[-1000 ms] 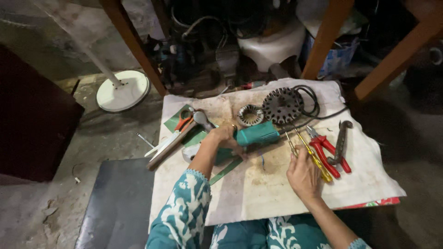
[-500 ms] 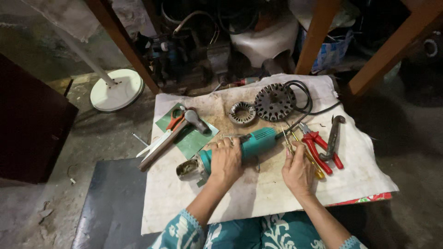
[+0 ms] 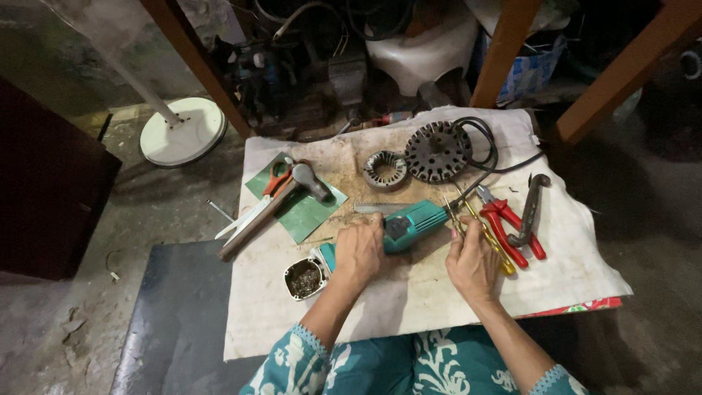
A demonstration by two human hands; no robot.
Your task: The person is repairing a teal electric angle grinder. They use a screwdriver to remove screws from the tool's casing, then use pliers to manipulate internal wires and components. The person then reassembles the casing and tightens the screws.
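A teal angle grinder [image 3: 411, 224] lies slanted on a white cloth [image 3: 409, 300]. Its open metal head [image 3: 305, 279] points to the near left. My left hand [image 3: 358, 250] is closed over the grinder's body just behind that head. To the right, my right hand [image 3: 474, 263] has its fingers curled on a yellow-handled screwdriver [image 3: 488, 235] lying beside the grinder's rear end. Red-handled pliers [image 3: 513, 228] and a dark metal tool [image 3: 531, 208] lie just right of that hand.
A stator ring [image 3: 385, 170] and a round motor part [image 3: 436, 151] with a black cable sit at the cloth's far side. A hammer [image 3: 272, 208] and orange scissors [image 3: 276, 175] lie on a green sheet [image 3: 311, 216]. Wooden legs [image 3: 504, 51], a white round base [image 3: 183, 132] and a dark board [image 3: 175, 322] surround the cloth.
My left hand has slid along the grinder toward its head and closed over the body. My right hand has stayed on the yellow-handled tools. The view has shifted slightly.
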